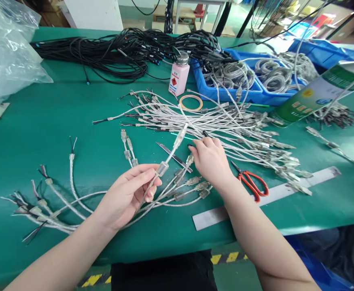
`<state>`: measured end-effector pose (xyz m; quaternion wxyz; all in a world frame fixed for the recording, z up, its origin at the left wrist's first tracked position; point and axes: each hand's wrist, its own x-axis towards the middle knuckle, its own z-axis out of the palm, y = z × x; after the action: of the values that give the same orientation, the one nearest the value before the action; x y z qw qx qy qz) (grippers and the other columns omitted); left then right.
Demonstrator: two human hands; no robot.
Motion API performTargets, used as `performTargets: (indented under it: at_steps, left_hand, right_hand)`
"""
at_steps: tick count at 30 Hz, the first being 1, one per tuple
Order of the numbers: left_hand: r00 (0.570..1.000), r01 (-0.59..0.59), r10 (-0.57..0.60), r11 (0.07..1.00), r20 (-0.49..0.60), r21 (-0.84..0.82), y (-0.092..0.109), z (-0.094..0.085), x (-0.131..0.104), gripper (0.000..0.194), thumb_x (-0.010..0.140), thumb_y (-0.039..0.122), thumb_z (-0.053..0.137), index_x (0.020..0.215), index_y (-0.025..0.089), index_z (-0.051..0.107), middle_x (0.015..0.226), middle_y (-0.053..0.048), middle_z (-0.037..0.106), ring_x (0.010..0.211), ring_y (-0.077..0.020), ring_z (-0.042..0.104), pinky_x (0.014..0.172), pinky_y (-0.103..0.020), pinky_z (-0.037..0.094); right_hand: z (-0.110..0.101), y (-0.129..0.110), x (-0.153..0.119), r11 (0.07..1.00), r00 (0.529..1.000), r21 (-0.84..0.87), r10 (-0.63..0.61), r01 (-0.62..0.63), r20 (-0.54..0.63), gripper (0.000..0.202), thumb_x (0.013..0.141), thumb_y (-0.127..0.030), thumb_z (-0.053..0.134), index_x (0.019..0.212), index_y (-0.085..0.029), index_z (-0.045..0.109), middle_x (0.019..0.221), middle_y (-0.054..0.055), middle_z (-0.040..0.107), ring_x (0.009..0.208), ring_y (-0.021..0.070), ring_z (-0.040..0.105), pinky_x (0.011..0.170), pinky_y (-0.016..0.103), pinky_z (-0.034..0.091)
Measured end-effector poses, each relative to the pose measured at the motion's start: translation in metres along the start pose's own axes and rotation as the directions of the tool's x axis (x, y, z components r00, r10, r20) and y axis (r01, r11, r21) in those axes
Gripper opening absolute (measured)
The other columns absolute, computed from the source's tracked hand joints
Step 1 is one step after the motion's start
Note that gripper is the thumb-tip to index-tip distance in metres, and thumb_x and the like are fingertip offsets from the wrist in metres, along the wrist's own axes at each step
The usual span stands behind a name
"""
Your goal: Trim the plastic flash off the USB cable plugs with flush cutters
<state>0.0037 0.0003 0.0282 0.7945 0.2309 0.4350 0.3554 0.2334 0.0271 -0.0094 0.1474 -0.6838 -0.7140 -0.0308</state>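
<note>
My left hand (134, 190) pinches a translucent silver cable (162, 168) just below its ferrite bump, with the clear plug end pointing up and to the right. My right hand (211, 161) is closed on a thin black-tipped tool (205, 133), most of which the fingers cover. A craft knife (174, 157) lies on the mat between the hands. Several more silver cables (70, 198) run under my left hand, their stripped wire ends at the left. Beyond my right hand lies a large bundle of similar cables (177, 118).
Orange-handled scissors (257, 186) and a steel ruler (210, 218) lie right of my right hand. Behind stand a pink bottle (179, 76), a tape ring (191, 103), black cables (104, 56), blue bins (249, 96) and a green can (316, 95). Plastic bags (9, 48) are at the left.
</note>
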Motion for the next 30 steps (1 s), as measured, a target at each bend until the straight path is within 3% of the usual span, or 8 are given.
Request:
performTargets:
  at_steps: [5, 8, 12, 18, 20, 22, 25, 30]
  left_hand:
    - [0.998, 0.033, -0.032, 0.999, 0.049, -0.011, -0.001, 0.000, -0.003, 0.026, 0.070, 0.011, 0.081, 0.096, 0.011, 0.077, 0.077, -0.006, 0.070, 0.058, -0.0077, 0.058, 0.053, -0.015, 0.051]
    - [0.996, 0.015, -0.013, 0.999, 0.085, -0.032, -0.001, -0.001, -0.004, 0.023, 0.071, 0.009, 0.079, 0.093, 0.013, 0.077, 0.077, -0.005, 0.070, 0.058, -0.0081, 0.060, 0.056, -0.015, 0.052]
    - [0.996, -0.007, 0.012, 0.999, 0.089, -0.050, -0.002, -0.003, -0.005, 0.024, 0.072, 0.008, 0.079, 0.093, 0.019, 0.078, 0.079, -0.003, 0.068, 0.064, -0.0103, 0.061, 0.055, -0.017, 0.054]
    - [0.993, 0.016, -0.004, 0.995, 0.119, -0.102, 0.001, -0.002, -0.004, 0.019, 0.076, 0.008, 0.076, 0.094, 0.012, 0.075, 0.074, -0.003, 0.065, 0.060, -0.0082, 0.059, 0.054, -0.015, 0.053]
    - [0.993, 0.010, 0.007, 0.990, 0.120, -0.144, 0.001, -0.002, -0.003, 0.014, 0.077, 0.007, 0.075, 0.091, 0.010, 0.074, 0.076, -0.004, 0.065, 0.061, -0.0081, 0.060, 0.055, -0.015, 0.054]
    - [0.992, 0.003, 0.021, 0.982, 0.125, -0.187, 0.001, -0.003, -0.004, 0.012, 0.078, 0.007, 0.075, 0.090, 0.008, 0.073, 0.075, -0.004, 0.065, 0.061, -0.0081, 0.060, 0.055, -0.015, 0.055]
    - [0.991, 0.012, 0.019, 0.975, 0.135, -0.224, 0.002, -0.004, -0.006, 0.015, 0.077, 0.007, 0.077, 0.091, 0.009, 0.072, 0.072, -0.003, 0.065, 0.061, -0.0090, 0.061, 0.055, -0.016, 0.057]
    - [0.991, 0.007, 0.024, 0.974, 0.135, -0.226, 0.005, -0.002, -0.008, 0.021, 0.073, 0.011, 0.082, 0.090, 0.010, 0.071, 0.069, -0.002, 0.066, 0.058, -0.0095, 0.062, 0.053, -0.018, 0.059]
  right_hand:
    - [0.005, -0.016, 0.001, 0.978, 0.990, 0.154, -0.134, 0.138, -0.036, 0.033, 0.101, -0.026, 0.042, 0.112, -0.010, 0.069, 0.101, 0.015, 0.067, 0.095, 0.0286, 0.053, 0.092, 0.041, 0.042]
    - [0.011, -0.027, -0.002, 0.966, 0.984, 0.194, -0.180, 0.174, 0.014, 0.027, 0.097, -0.030, 0.052, 0.106, -0.011, 0.070, 0.098, 0.015, 0.066, 0.091, 0.0289, 0.052, 0.086, 0.042, 0.043]
    - [0.020, -0.030, -0.005, 0.956, 0.985, 0.248, -0.169, 0.157, 0.027, 0.020, 0.094, -0.024, 0.056, 0.102, -0.013, 0.070, 0.094, 0.015, 0.064, 0.088, 0.0289, 0.053, 0.080, 0.041, 0.044]
    - [0.013, -0.019, -0.004, 0.891, 0.996, 0.448, -0.044, 0.075, -0.080, 0.022, 0.099, -0.024, 0.046, 0.110, -0.014, 0.061, 0.096, 0.012, 0.061, 0.089, 0.0231, 0.062, 0.077, 0.037, 0.053]
    - [0.006, -0.019, -0.004, 0.835, 0.991, 0.549, 0.033, 0.045, -0.131, 0.020, 0.101, -0.027, 0.042, 0.110, -0.016, 0.055, 0.093, 0.009, 0.060, 0.083, 0.0192, 0.065, 0.071, 0.033, 0.054]
    - [-0.002, -0.020, -0.007, 0.706, 0.980, 0.707, 0.104, 0.048, -0.170, 0.015, 0.103, -0.028, 0.040, 0.108, -0.018, 0.050, 0.090, 0.005, 0.061, 0.072, 0.0145, 0.065, 0.066, 0.030, 0.054]
    - [-0.011, -0.025, -0.014, 0.556, 0.972, 0.822, 0.100, 0.123, -0.213, 0.015, 0.102, -0.026, 0.044, 0.115, -0.020, 0.048, 0.089, 0.002, 0.062, 0.062, 0.0110, 0.059, 0.061, 0.027, 0.051]
    - [-0.025, -0.037, -0.026, 0.734, 0.954, 0.616, -0.160, 0.286, -0.253, 0.028, 0.103, -0.022, 0.041, 0.128, -0.020, 0.053, 0.085, 0.004, 0.064, 0.074, 0.0158, 0.061, 0.071, 0.031, 0.052]
